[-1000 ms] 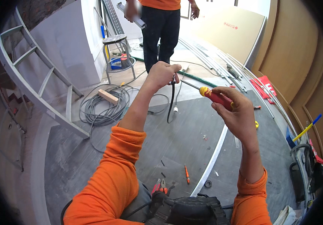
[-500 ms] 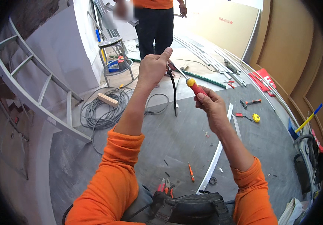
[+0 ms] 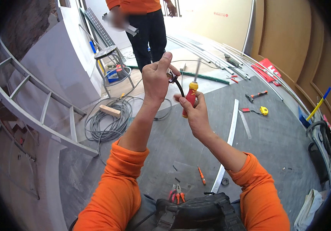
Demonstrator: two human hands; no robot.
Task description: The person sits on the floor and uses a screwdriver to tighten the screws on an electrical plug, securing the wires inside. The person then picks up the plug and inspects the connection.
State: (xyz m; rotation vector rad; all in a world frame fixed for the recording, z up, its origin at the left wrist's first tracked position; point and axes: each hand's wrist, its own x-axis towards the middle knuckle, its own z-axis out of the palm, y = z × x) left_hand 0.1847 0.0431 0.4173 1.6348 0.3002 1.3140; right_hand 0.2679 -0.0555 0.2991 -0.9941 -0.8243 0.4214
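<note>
In front of me, my left hand [image 3: 155, 82] is closed, thumb raised, around a small white-and-black fitting [image 3: 171, 76], mostly hidden by the fingers. From it a short black cable [image 3: 179, 87] curves down toward my right hand [image 3: 197, 119]. That hand grips a screwdriver [image 3: 191, 94] by its red and yellow handle, the shaft pointing up, blurred and clear of the fitting. My right thumb and fingertips are at the cable's lower end; whether they pinch it, I cannot tell.
A person [image 3: 146, 34] in orange stands ahead by a stool [image 3: 111, 56]. At left are a ladder [image 3: 38, 119] and a coil of grey cable [image 3: 107, 125]. A hammer [image 3: 255, 96], tape measure [image 3: 264, 111], pliers [image 3: 178, 194], orange-handled screwdriver [image 3: 201, 175] and metal strip [image 3: 229, 146] lie on the floor.
The screwdriver has swung from pointing at the fitting to pointing up. My right hand has moved left, to the black cable's end. My view has shifted slightly.
</note>
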